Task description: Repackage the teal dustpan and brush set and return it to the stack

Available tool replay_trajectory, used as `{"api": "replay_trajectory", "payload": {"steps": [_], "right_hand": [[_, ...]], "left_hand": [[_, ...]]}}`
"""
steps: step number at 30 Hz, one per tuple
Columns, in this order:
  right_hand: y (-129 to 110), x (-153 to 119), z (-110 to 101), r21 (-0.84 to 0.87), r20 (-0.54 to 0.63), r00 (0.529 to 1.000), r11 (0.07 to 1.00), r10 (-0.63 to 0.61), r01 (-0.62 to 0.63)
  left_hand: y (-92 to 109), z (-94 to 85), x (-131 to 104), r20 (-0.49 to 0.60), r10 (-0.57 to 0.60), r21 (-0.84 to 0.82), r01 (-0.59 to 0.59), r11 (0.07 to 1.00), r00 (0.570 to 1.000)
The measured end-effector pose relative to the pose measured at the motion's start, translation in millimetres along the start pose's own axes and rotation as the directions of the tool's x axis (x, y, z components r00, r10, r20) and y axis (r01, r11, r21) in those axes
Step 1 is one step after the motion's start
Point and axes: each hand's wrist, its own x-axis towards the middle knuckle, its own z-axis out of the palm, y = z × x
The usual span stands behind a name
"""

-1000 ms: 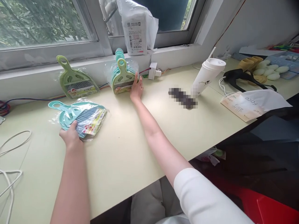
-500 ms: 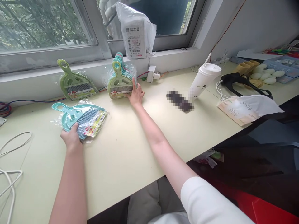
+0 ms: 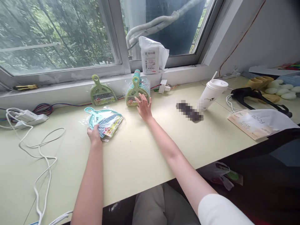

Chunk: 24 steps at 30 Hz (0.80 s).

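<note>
At the left, my left hand (image 3: pixel 94 136) grips the lower left edge of a light-blue dustpan and brush set (image 3: pixel 95 118) in clear plastic wrap, thumb on top. The set lies on the table with its handle toward the wall. My right hand (image 3: pixel 144 110) has its fingers spread at the front right of a stack of wrapped dustpan sets (image 3: pixel 135 82), a green one foremost, and holds nothing. Whether its fingertips touch the wrap I cannot tell. Another green dustpan set (image 3: pixel 95 90) leans upright against the wall, left of the stack.
A white cup with a straw (image 3: pixel 212 93) stands right of a pixelated dark object (image 3: pixel 189 112). Farther right are a tissue pack (image 3: pixel 248 125) and a black strap-like item (image 3: pixel 243 93). White cables (image 3: pixel 48 156) sprawl at left. A wrapped package (image 3: pixel 151 61) sits on the windowsill.
My right hand has come away from the stack's right side to its front, with fingers spreading apart. My left hand keeps hold of the blue set. The camera view has shifted left and up.
</note>
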Motion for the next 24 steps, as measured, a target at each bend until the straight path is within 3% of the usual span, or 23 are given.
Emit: {"api": "replay_trajectory", "payload": {"steps": [4,7,10,14,17,19,21,24], "right_hand": [[-30,-26,-12,0.125,0.073,0.968,0.966,-0.239,0.229],[-54,-49,-24,0.221,0.084,0.931,0.918,-0.355,0.33],[-73,-72,-36,0.299,0.086,0.915,0.886,-0.394,0.353],[-79,-94,-47,0.341,0.213,0.934,0.918,-0.287,0.204],[-69,-102,-48,0.438,0.301,0.951,0.896,-0.065,-0.077],[-60,-102,-48,0.576,0.348,0.931,0.757,0.115,-0.309],[-51,-100,-46,0.698,0.425,0.871,0.524,0.246,-0.488],[-44,-96,-44,0.772,0.534,0.786,0.199,0.313,-0.604]], "left_hand": [[5,2.0,-6,0.059,-0.015,-0.06,0.019,0.998,0.998],[12,3.4,-22,0.213,-0.042,-0.187,0.083,0.979,0.976],[16,6.4,-47,0.401,-0.02,-0.218,0.116,0.969,0.916],[13,13.9,-80,0.523,0.022,-0.223,0.112,0.968,0.852],[8,16.6,-94,0.534,-0.007,-0.241,0.16,0.957,0.846],[6,14.6,-97,0.566,-0.009,-0.248,0.18,0.952,0.825],[6,10.6,-97,0.616,-0.009,-0.223,0.185,0.957,0.788],[8,5.0,-96,0.702,-0.044,-0.126,0.185,0.975,0.711]]}}
